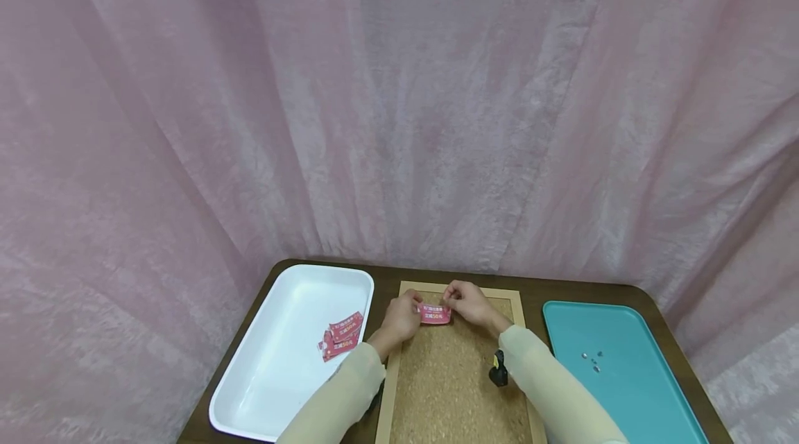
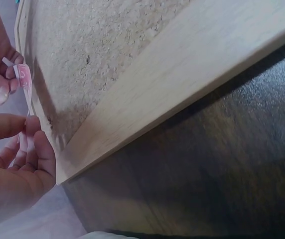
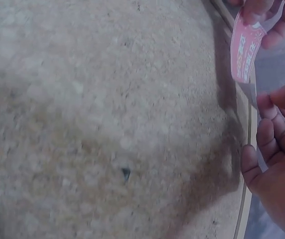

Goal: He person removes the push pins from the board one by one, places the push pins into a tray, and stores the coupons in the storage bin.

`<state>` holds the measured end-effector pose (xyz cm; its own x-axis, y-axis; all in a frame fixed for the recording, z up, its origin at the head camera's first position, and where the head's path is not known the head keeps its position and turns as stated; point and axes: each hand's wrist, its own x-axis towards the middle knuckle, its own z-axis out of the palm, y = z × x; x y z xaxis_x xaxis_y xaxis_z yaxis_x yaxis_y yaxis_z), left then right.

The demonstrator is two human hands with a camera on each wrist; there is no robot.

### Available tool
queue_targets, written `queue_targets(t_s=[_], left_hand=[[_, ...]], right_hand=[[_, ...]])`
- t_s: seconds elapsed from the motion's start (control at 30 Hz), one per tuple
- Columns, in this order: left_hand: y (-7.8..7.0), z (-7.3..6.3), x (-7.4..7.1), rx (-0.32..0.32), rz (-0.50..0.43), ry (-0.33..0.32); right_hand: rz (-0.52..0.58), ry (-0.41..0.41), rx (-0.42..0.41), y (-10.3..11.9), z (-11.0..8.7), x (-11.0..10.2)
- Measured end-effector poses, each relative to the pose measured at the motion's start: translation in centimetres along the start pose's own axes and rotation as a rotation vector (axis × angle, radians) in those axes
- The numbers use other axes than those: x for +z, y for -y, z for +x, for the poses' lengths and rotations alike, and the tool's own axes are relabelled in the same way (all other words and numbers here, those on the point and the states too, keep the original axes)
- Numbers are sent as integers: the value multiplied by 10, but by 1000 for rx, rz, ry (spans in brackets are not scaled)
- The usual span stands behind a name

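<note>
A small pink-red coupon [image 1: 435,314] with white print is held over the far end of a cork board [image 1: 458,388]. My left hand [image 1: 401,317] pinches its left end between thumb and fingers. At the other end, my right hand [image 1: 469,302] pinches the coupon's edge, where a pale, thin strip shows in the right wrist view. The coupon [image 3: 247,47] bows slightly and stands off the cork there, its shadow falling on the board. In the left wrist view, the coupon [image 2: 24,77] is seen nearly edge-on between both hands.
A white tray [image 1: 250,388] on the left holds several similar coupons [image 1: 343,334]. On the right, a teal tray [image 1: 630,388] carries several tiny shiny pieces [image 1: 593,361]. The board's pale wooden frame [image 1: 519,309] lies on a dark table [image 1: 387,277], with a pink curtain [image 1: 399,118] behind.
</note>
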<state>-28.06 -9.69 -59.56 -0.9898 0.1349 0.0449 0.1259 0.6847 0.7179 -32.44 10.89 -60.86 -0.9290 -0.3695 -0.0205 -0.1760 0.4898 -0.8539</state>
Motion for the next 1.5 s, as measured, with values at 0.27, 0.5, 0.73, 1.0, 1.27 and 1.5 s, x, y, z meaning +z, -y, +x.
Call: queue_targets(t_s=[0.27,0.5,0.73,1.0,1.27,1.5], left_hand=[[-3,-3,-9,-3,10,12],[-4,-1,-15,-14,-8,23],[-3,1,-19,8,2,13],[-7,0,-22,20,1,19],[-7,-5,-21,47,-6,12],[-6,-4,-21,61,-4,10]], right_hand=[[12,5,-41,-5,-10,-10],[14,-12,-46,-13,-18,-18],[-6,-29,-55,-18,-22,-27],[-35,-51,-51,-24,-29,-35],[-13,-73,-43,-28,-39,-42],[11,-72,-15,-34,-46,-53]])
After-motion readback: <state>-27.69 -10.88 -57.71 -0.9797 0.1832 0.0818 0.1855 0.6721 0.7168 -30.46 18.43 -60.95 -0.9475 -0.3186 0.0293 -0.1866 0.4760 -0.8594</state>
